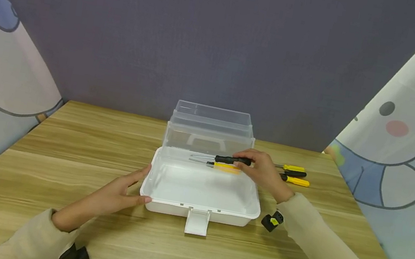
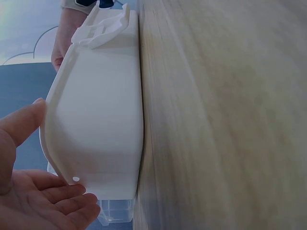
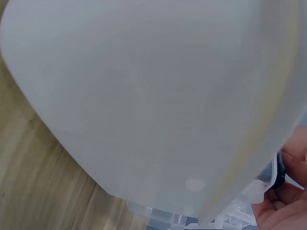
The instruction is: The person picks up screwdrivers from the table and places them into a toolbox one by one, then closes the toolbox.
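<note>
A white toolbox (image 1: 197, 213) stands on the table with its clear lid (image 1: 211, 123) swung up at the back and its latch (image 1: 197, 223) hanging down in front. My left hand (image 1: 118, 195) touches the box's left end, thumb at the front rim and fingers along the side, loosely straight in the left wrist view. Over the rear of the box, my right hand (image 1: 260, 168) pinches the handle of a black screwdriver (image 1: 227, 159), its shaft pointing left. Just below it in the head view is a yellow screwdriver (image 1: 222, 166), seemingly inside the box.
Right of the box, partly behind my right hand, lie a yellow screwdriver (image 1: 294, 168), a black-handled one (image 1: 295, 174) and another yellow one (image 1: 297, 181). A dark panel (image 1: 221, 49) rises behind the wooden table (image 1: 107, 140), with printed cloth at both sides.
</note>
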